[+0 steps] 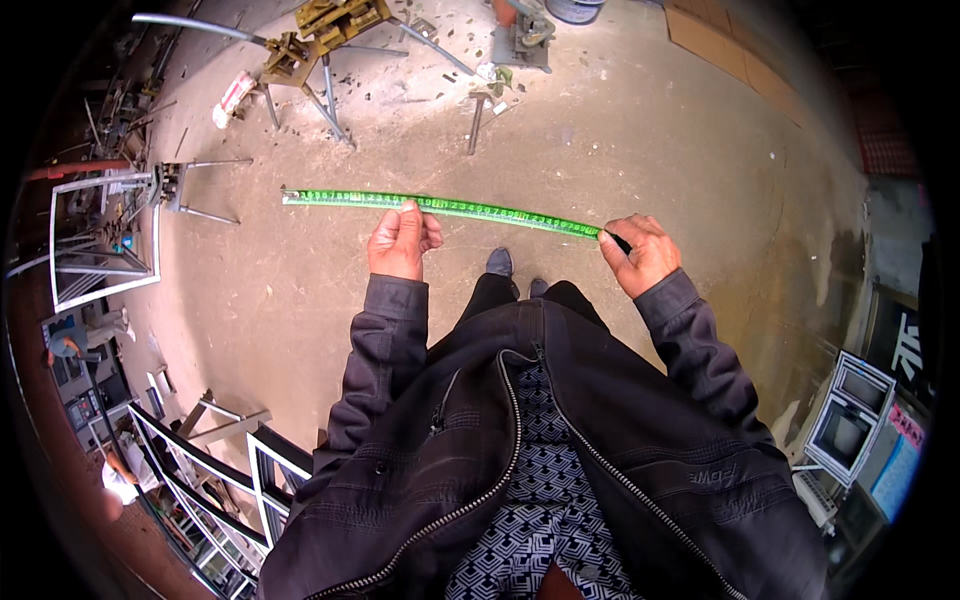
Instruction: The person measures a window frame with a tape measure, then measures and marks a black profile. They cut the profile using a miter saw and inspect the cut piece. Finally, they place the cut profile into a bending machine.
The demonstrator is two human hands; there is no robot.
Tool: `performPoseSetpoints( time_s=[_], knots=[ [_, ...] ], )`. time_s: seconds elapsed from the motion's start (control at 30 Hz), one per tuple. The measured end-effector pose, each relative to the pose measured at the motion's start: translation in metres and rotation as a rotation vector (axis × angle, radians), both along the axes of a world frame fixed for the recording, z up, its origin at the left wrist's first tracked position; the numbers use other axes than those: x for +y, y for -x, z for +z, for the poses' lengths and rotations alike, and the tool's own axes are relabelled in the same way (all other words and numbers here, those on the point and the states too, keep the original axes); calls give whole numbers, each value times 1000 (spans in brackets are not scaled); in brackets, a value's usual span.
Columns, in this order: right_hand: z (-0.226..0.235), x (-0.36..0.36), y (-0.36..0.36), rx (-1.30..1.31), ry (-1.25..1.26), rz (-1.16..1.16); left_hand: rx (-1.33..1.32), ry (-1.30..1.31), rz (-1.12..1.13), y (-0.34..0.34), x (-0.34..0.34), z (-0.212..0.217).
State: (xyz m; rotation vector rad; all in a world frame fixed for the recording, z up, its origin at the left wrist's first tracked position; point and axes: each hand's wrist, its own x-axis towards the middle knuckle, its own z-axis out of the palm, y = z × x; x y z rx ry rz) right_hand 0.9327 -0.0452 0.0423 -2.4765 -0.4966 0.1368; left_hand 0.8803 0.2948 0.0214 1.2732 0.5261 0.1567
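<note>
A green tape measure (480, 212) is stretched out in front of me, its blade running left to right and sloping slightly down to the right. My left hand (400, 240) pinches the blade between thumb and fingers, some way in from the hooked end, which sticks out freely to the left. My right hand (643, 255) is closed at the other end of the blade, where a dark part, perhaps the case, shows between the fingers. Most of that part is hidden by the hand. Both hands are held above the concrete floor.
A hammer (476, 122) lies on the floor ahead. Beyond it are a yellow machine on metal legs (325, 35) and a grey metal tool (520, 45). White-edged frames (105, 240) stand at left, more frames (205, 490) at lower left. Flat cardboard (730, 50) lies at far right.
</note>
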Motion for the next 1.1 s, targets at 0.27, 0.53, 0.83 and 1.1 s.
performPoseSetpoints(
  time_s=[0.27,0.53,0.83,1.1],
  knots=[
    [-36,50,-7,77,-77,331,264,-152,320,155,8,-12],
    [-14,145,17,10,-81,682,438,-318,833,311,41,-6],
    [26,332,105,-138,-43,933,256,-346,1255,445,148,8],
    [43,520,239,-200,89,1122,71,15,1445,550,289,-27]
  ],
)
